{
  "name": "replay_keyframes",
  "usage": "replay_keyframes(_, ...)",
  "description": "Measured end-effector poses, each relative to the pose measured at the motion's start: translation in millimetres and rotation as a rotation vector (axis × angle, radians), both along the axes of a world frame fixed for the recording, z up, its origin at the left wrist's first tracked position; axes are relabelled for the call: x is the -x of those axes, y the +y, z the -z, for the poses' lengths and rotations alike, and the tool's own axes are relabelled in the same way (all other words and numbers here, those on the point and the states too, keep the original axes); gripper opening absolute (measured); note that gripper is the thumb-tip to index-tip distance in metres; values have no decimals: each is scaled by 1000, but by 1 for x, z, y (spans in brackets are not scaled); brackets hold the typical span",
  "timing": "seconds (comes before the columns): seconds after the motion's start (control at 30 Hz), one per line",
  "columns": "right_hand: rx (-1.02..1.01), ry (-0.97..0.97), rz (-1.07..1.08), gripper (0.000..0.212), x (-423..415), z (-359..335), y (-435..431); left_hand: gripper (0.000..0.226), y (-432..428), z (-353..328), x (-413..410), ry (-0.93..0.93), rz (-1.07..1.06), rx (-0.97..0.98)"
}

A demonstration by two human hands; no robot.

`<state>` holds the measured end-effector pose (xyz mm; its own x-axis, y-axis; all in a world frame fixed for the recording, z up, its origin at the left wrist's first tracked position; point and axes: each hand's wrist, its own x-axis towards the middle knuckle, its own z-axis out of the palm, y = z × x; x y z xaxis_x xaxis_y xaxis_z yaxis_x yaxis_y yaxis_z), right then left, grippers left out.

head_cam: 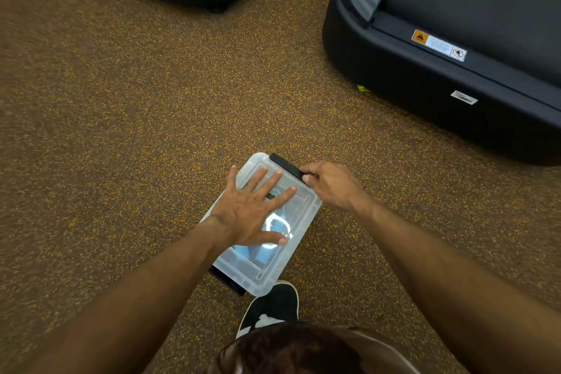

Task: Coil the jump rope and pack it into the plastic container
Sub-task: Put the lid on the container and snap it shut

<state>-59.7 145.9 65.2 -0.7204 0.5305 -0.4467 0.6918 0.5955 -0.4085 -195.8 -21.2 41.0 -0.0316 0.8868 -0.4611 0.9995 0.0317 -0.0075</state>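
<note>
Clear plastic container (306, 206) lying at 6 o'clock, rope (277, 222) showing inside | left hand (252, 215) pressing lid, fingers splayed | right hand (329, 184) pinching black latch (285, 164) at 12 o'clock | next: snapping latch shut.

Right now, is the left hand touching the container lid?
Touching. The head view shows the left hand pressed flat, fingers spread, on the clear lid, with no gap visible beneath it.

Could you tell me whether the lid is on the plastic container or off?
On. The clear lid covers the plastic container; the left hand presses flat on it while the right hand grips the far black latch.
</note>
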Motion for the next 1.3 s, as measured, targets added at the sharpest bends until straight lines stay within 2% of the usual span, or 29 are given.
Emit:
replay_keyframes(0.23, -95, -40, -110, 36, 0, -6, -6, 100, 1, -3, -1, 11, 2, 18)
replay_keyframes(0.63, -43, -85, -83, 40, 1, -6, 0, 101, 0, 2, 0, 8, -1, 1)
replay_keyframes(1.07, -48, -234, -166, 48, 0, -11, -13, 102, 0, 1, 0, 33, 9, -4)
replay_keyframes(1.3, -32, -178, -222, 58, -3, -27, -29, 95, 5, -12, 2, 16, 24, 41)
